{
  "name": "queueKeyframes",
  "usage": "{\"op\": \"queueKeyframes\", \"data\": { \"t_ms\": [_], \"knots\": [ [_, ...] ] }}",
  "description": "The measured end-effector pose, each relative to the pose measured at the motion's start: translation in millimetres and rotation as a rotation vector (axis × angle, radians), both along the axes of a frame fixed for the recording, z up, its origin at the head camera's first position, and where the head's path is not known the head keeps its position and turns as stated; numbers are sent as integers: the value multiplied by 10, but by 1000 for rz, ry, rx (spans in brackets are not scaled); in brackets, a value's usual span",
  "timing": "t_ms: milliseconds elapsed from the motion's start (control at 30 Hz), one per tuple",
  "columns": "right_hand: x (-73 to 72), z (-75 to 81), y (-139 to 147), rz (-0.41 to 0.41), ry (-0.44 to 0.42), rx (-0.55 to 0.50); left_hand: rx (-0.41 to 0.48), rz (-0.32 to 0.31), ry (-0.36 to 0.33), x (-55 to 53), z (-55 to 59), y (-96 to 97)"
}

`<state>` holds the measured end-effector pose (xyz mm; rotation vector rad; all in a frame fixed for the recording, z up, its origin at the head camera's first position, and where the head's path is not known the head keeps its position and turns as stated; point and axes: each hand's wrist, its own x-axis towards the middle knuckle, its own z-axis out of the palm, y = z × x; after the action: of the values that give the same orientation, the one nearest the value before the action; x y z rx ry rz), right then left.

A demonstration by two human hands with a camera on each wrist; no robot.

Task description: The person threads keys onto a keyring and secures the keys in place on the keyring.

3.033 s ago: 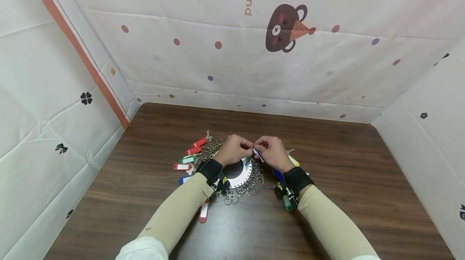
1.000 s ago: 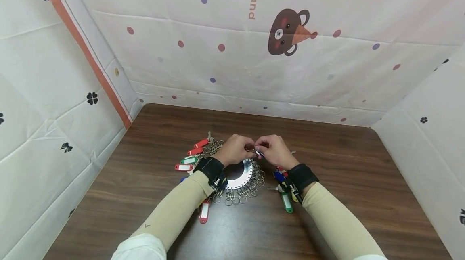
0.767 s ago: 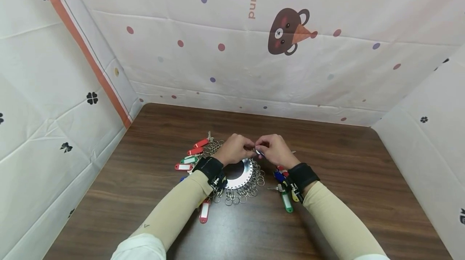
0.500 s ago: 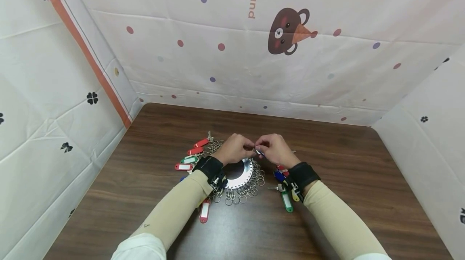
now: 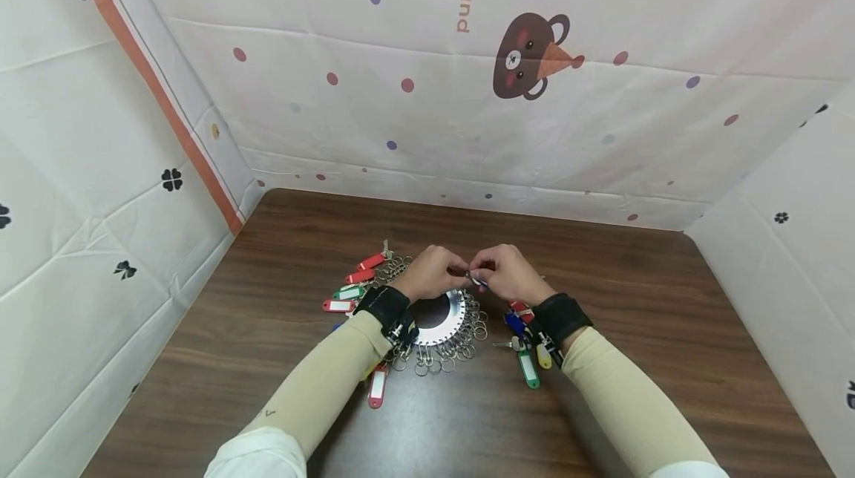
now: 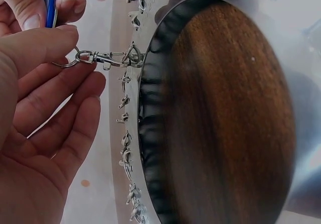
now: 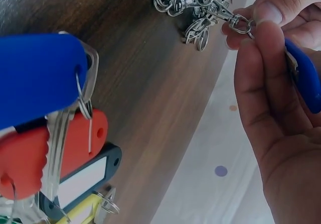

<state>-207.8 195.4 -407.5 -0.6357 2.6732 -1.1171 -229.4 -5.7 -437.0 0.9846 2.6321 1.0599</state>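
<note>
Closest to me on the table (image 5: 434, 426) there's a red tag (image 5: 377, 387) sticking out past my left forearm (image 5: 320, 378), and by my right wrist (image 5: 561, 317) a green tag (image 5: 528, 370) lies with a key (image 5: 502, 345). More tags (image 5: 513, 323) are bunched just beside it, probably parked there so my right side doesn't have to reach far. Next out is the metal plate (image 5: 456, 315), basically a flat ring with clips (image 6: 125, 156) along its rim; they fan outward, I guess so they don't pile up. Past that, my hands meet. My left hand (image 5: 430, 275) is pinched on the split ring (image 6: 64, 66) at the end of one clip (image 6: 103, 58), seemingly to stop it swivelling. My right hand (image 5: 510, 272) has a grip on a blue tag (image 7: 306, 78), right near that ring; can't tell if they're linked, too much is covered. Farthest back hangs a white cloth (image 5: 401, 122) with a bear (image 5: 521, 55) printed on it.
</note>
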Motion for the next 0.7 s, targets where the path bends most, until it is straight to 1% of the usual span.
{"op": "queueKeyframes", "data": {
  "t_ms": [133,233,500,700],
  "knots": [
    [-10,15,6,28,-16,-3,9,-11,0,1,1,2],
    [-13,20,8,32,-21,4,10,-13,4,9,2,3],
    [-3,8,-2,-13,-7,18,13,7,-12,41,-16,15],
    [0,0,-11,-17,6,4,0,6,22,46,-34,21]
  ]
}}
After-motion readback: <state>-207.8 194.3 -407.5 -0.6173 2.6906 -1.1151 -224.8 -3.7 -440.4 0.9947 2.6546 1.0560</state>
